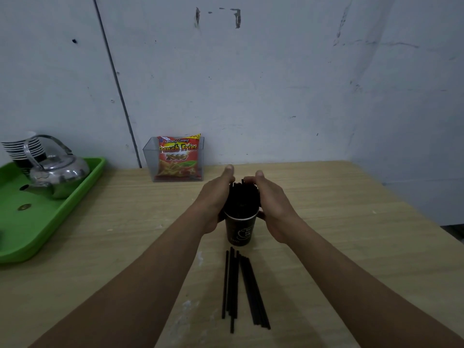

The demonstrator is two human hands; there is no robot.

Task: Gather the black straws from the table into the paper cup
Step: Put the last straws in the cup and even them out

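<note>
A dark paper cup (240, 231) stands upright mid-table. A thick bundle of black straws (243, 199) sticks up out of it. My left hand (216, 197) and my right hand (272, 204) cup the bundle from either side, fingers curled round the straws above the cup's rim. Several more black straws (242, 287) lie flat on the table just in front of the cup, roughly parallel and pointing towards me.
A clear plastic box holding a red French Fries snack bag (178, 158) stands against the wall behind the cup. A green tray (37, 222) at the left carries a steel kettle (54, 172) and a stack of cups (23, 146). The table's right edge (411, 209) runs diagonally.
</note>
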